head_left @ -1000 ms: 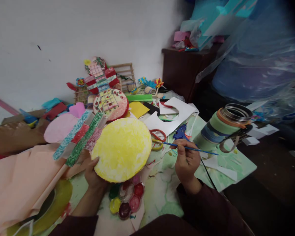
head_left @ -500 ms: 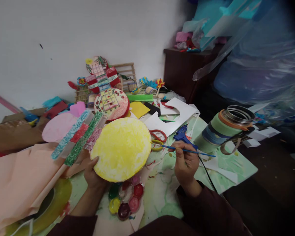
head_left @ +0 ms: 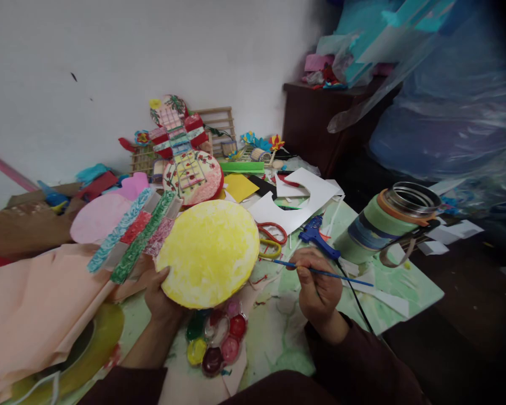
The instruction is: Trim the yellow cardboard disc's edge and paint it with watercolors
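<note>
My left hand (head_left: 164, 298) grips the lower left edge of a craft piece, whose round yellow-painted disc (head_left: 208, 256) faces me. Blue, red and green textured strips (head_left: 137, 233) cross its middle, and a pale pink disc (head_left: 99, 216) forms the far left end. Between the fingers of my right hand (head_left: 318, 284) is a thin blue paintbrush (head_left: 333, 274), its tip pointing left at the disc's right edge; whether it touches cannot be made out. Below the disc lies a paint palette (head_left: 213, 363) with several colour wells, yellow among them.
Behind the disc are scissors (head_left: 272, 233), white paper offcuts (head_left: 316, 194) and a blue glue gun (head_left: 316, 233). An uncapped green thermos (head_left: 369, 230) stands at right. A painted gourd-shaped craft (head_left: 191, 177) leans at the back. Peach paper (head_left: 37, 315) and a tape roll (head_left: 105, 337) lie left.
My right hand and the paintbrush have dropped slightly, with the brush tip now lower beside the disc's edge. My left hand holds the piece almost as before. The view has shifted a little.
</note>
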The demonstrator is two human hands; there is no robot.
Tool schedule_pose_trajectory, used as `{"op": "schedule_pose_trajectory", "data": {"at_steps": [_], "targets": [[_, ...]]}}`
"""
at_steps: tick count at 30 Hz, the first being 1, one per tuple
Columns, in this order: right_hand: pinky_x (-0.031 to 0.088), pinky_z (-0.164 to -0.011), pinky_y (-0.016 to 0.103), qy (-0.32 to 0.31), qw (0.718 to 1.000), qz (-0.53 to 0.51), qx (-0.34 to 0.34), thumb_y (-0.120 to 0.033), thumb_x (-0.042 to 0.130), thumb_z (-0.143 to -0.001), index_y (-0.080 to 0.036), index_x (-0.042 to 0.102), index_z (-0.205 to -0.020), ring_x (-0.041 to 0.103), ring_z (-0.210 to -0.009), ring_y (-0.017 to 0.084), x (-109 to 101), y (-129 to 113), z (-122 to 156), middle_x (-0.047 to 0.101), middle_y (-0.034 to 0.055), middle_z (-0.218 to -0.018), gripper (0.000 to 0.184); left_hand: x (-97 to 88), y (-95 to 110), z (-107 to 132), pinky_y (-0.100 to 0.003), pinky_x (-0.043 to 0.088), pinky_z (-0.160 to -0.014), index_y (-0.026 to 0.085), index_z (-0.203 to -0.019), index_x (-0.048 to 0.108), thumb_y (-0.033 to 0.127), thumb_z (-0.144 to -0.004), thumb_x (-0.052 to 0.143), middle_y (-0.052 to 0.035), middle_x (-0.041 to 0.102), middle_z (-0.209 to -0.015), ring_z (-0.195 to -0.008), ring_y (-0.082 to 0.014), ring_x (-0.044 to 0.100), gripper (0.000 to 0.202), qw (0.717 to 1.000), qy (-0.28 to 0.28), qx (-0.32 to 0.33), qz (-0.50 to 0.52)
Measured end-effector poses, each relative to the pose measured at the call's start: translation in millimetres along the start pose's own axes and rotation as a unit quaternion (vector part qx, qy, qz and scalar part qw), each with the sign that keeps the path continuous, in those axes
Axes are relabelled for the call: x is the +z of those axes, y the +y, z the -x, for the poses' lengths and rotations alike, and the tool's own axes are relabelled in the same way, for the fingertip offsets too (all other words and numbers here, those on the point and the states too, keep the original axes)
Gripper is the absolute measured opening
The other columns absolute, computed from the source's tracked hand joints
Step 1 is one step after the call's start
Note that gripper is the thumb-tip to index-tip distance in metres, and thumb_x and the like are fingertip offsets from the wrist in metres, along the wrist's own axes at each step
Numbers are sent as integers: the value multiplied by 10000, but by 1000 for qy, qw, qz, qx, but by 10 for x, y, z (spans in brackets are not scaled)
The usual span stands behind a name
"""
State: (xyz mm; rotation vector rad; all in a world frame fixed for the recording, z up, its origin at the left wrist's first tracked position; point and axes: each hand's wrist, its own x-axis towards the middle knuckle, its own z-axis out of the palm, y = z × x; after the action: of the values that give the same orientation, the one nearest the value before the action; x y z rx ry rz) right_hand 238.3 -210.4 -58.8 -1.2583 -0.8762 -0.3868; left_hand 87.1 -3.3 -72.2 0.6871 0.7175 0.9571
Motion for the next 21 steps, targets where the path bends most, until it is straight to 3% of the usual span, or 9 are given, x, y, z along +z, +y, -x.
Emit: {"op": "schedule_pose_trajectory", "data": {"at_steps": [4, 9, 14, 19, 21], "targets": [[494, -662, 366, 52, 999, 10, 9, -161, 533, -895, -253, 623, -891, 608, -761, 198, 19, -10, -19, 620, 13, -766, 129, -7, -5, -9, -509, 517, -1002, 187, -1085, 707, 285, -679, 618, -91, 756, -1032, -1231, -384, 569, 427, 1000, -2, -9, 19], [484, -651, 356, -10, 1000, -25, 14, -153, 532, -901, -242, 625, -890, 598, -733, 188, 55, -6, -17, 615, 8, -745, 128, -35, -26, -15, -507, 535, -979, 200, -1051, 715, 282, -672, 626, -86, 764, -997, -1183, -381, 607, 398, 999, 5, -18, 29], [493, -686, 372, 64, 998, 10, -4, -130, 519, -900, -251, 625, -911, 601, -776, 193, 40, -22, -38, 621, 12, -790, 161, -44, -24, -15, -525, 534, -972, 198, -1069, 709, 295, -671, 632, -85, 764, -986, -1162, -390, 619, 416, 999, -2, -28, 34], [474, -646, 357, -27, 1000, -5, -12, -136, 510, -899, -242, 626, -908, 592, -738, 196, 12, -24, -16, 612, 13, -746, 157, -10, 2, -10, -512, 528, -984, 180, -1068, 705, 280, -672, 628, -87, 763, -984, -1177, -388, 608, 416, 999, -1, -19, 41], [469, -640, 350, -13, 1000, -14, -20, -130, 507, -899, -235, 630, -911, 592, -741, 196, 12, -26, -4, 613, 13, -742, 163, 3, 11, -2, -509, 526, -987, 166, -1090, 695, 280, -672, 621, -96, 763, -981, -1196, -391, 593, 439, 999, -7, -18, 43]]}}
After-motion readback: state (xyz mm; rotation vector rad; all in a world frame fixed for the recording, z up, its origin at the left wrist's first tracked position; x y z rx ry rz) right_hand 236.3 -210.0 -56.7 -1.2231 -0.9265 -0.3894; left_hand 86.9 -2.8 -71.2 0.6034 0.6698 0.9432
